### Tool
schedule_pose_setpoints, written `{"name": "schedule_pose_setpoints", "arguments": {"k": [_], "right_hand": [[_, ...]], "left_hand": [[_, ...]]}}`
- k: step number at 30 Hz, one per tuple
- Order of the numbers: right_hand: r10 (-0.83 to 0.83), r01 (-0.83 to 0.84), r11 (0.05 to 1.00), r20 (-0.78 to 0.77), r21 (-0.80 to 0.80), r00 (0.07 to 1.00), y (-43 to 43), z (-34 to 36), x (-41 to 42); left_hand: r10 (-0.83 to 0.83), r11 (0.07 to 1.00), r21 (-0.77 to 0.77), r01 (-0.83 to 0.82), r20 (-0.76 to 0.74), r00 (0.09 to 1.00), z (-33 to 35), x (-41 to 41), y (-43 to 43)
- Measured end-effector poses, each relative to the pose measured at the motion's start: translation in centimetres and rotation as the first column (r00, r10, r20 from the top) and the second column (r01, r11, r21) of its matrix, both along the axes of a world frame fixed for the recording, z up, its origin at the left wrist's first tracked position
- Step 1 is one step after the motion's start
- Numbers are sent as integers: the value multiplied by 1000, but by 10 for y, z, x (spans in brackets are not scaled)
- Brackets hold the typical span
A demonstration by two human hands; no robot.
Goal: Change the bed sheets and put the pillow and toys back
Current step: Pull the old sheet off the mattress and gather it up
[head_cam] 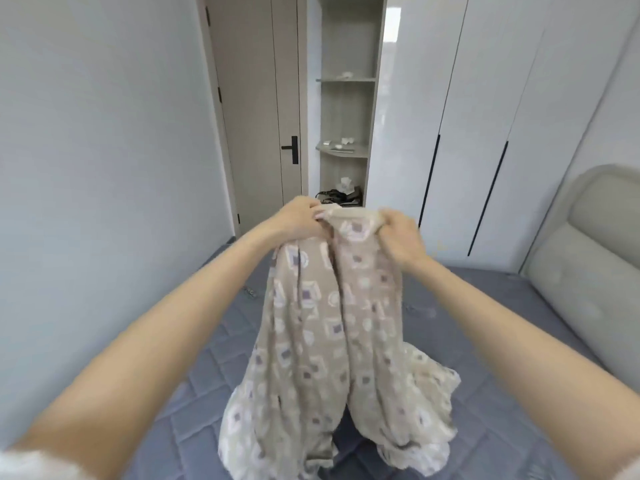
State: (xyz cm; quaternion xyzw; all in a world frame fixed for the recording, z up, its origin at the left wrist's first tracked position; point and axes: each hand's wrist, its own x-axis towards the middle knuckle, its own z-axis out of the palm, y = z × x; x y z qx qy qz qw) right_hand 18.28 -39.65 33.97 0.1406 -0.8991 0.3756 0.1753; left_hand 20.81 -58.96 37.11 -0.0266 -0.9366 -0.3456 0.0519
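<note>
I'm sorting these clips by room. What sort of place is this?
A bedroom, most likely: a bare quilted mattress with a padded headboard, tall wardrobe doors, and both hands holding up a patterned sheet.

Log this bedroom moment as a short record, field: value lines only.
left hand: gripping the sheet's top edge
right hand: gripping the same edge, close to the left
sheet: beige, patterned, held up and bunched, lower end resting on the mattress
mattress: blue, quilted, bare
headboard: padded, at the right
door: closed
shelves: open, small items on them
pillow and toys: not in view
stage: sheet not yet spread
</note>
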Motion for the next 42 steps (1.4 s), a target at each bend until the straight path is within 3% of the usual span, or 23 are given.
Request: {"name": "schedule_pose_setpoints", "arguments": {"k": [2,3,6,8,11,13,16,18,20,22,23,25,27,30,33,36,38,39,42], "right_hand": [[-138,156,944,83,-290,987,5,16,-8],[-132,193,870,163,-453,978,6,24,-10],[50,223,507,287,-832,957,3,37,-16],[111,236,323,285,-917,952,4,40,-17],[117,270,252,306,-929,945,17,42,-25],[100,308,302,351,-902,931,29,36,-36],[105,281,644,446,-711,889,34,22,-44],[110,148,864,468,-481,877,29,11,-46],[63,13,971,307,-238,950,18,2,-34],[169,-154,982,138,-111,976,7,-4,-18],[287,-278,958,163,-75,944,5,-7,-12],[509,-518,853,332,-69,794,5,-14,-2],[533,-593,805,447,-7,719,12,-22,0],[416,-540,832,501,128,759,23,-36,0],[413,-506,852,422,134,807,31,-52,-5],[214,-258,958,285,126,934,45,-55,-15],[29,1,993,249,-119,968,59,-41,-29],[-46,115,955,248,-272,968,65,-31,-36],[-92,165,849,167,-502,982,78,3,-48]], "left_hand": [[37,966,-254,-56,-81,996,-14,3,-8],[46,947,-313,-74,-94,994,-23,3,-11],[57,932,-352,-89,-99,993,-50,2,-16],[78,923,-370,-106,-88,993,-66,4,-22],[191,936,-301,-181,4,982,-87,6,-47],[253,968,-27,-251,99,962,-87,8,-58],[230,906,337,-256,117,966,-63,4,-51],[167,876,448,-181,72,983,-38,-2,-32],[120,900,422,-110,1,993,-14,-9,-11],[85,938,342,-63,-50,995,0,-16,9],[61,951,305,-37,-68,996,3,-19,17],[23,974,225,-6,-73,997,5,-23,29],[10,980,200,3,-64,998,1,-26,38],[29,958,285,-18,-33,999,-6,-28,44],[48,907,418,-45,3,999,-12,-27,49],[27,886,462,-36,26,999,-14,-22,53],[-4,931,364,-9,36,999,-18,-17,53],[-16,959,283,-2,61,998,-20,-13,53],[-57,996,-59,64,104,993,-32,-6,55]]}}
